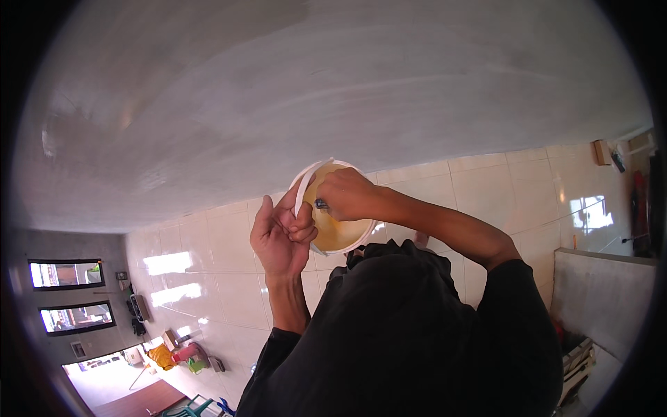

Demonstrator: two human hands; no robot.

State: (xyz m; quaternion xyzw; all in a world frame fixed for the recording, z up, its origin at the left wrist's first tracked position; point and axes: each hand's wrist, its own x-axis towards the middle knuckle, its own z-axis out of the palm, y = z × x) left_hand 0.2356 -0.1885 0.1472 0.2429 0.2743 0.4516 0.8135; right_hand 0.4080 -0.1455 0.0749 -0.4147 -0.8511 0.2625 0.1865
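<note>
Logged windows (pixel 66 274) far left of left hand, then yellow item (pixel 161 356) on tiled floor (pixel 229 299), nearer but well apart. Found left hand (pixel 281 236) curled around white handle (pixel 303 191), with thumb sticking out free. Located white bucket (pixel 363 239) just right of left hand and below right hand, pale yellow inside. Saw right hand (pixel 344 194) clamped on dark object (pixel 321 203) at bucket mouth; could not tell kind of object. Noted grey wall (pixel 347 90) beyond both hands. Marked brown box (pixel 602 153) far right of right hand.
</note>
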